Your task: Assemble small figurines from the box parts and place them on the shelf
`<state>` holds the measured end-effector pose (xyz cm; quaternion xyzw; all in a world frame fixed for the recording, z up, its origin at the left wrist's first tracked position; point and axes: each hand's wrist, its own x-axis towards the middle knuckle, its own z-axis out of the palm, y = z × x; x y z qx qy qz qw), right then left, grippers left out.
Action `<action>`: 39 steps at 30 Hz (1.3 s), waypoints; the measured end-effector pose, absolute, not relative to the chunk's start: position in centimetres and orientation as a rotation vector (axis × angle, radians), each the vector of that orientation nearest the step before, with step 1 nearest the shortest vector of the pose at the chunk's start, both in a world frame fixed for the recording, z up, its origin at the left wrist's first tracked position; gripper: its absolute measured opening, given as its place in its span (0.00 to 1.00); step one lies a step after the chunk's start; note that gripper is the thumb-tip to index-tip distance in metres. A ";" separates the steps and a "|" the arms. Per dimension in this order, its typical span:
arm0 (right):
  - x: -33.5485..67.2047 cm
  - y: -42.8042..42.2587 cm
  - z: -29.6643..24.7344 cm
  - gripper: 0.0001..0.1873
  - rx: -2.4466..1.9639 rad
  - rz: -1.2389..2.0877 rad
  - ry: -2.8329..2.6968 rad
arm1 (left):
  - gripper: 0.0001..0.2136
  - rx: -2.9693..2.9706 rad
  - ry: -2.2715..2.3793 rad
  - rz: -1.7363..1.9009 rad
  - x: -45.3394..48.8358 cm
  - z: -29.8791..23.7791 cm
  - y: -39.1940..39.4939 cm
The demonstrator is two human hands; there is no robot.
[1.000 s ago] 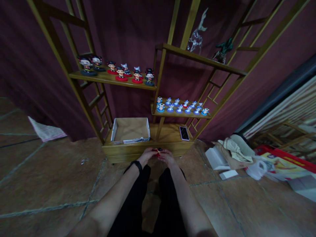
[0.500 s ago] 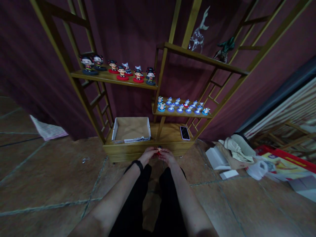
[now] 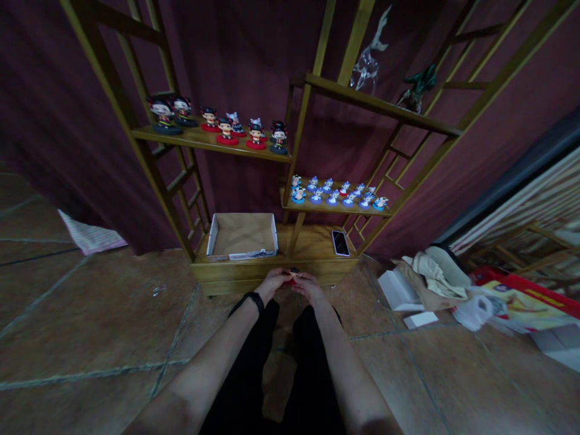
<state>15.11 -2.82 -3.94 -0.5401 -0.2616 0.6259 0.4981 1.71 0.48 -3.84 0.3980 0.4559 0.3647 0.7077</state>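
Note:
Between my two hands is a small dark-haired figurine (image 3: pixel 293 273) with a red base, upright in front of the cabinet's lower edge. The fingers of my left hand (image 3: pixel 274 283) close on its left side; a dark band circles that wrist. My right hand (image 3: pixel 310 286) grips it from the right. Fingers cover much of its lower part. On the upper left shelf (image 3: pixel 203 140) stand several similar figurines (image 3: pixel 225 130) on red or dark bases. Two rows of blue and white figurines (image 3: pixel 333 196) occupy the lower right shelf.
A shallow open cardboard box (image 3: pixel 242 235) and a phone (image 3: pixel 340 243) lie on the wooden cabinet top (image 3: pixel 312 241). A clear glass deer ornament (image 3: pixel 366 66) and a dark green ornament (image 3: pixel 417 87) stand upper right. Boxes, cloth (image 3: pixel 430 275) and a plastic bag (image 3: pixel 473 311) are on the floor at right.
The view has shifted slightly, so the shelves sit a little further right. Both hands still hold the figurine in nearly the same place.

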 end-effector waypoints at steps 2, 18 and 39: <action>15.2 -2.9 -3.9 0.09 -1.305 1.528 -0.655 | 0.12 0.901 1.022 0.805 1.7 -3.9 0.5; 15.3 -3.1 -3.7 0.12 -1.201 1.523 -0.673 | 0.13 0.899 1.005 0.829 2.0 -4.0 0.6; 15.6 -2.5 -4.7 0.16 -1.208 1.508 -0.606 | 0.09 0.935 1.040 0.854 1.7 -4.0 0.5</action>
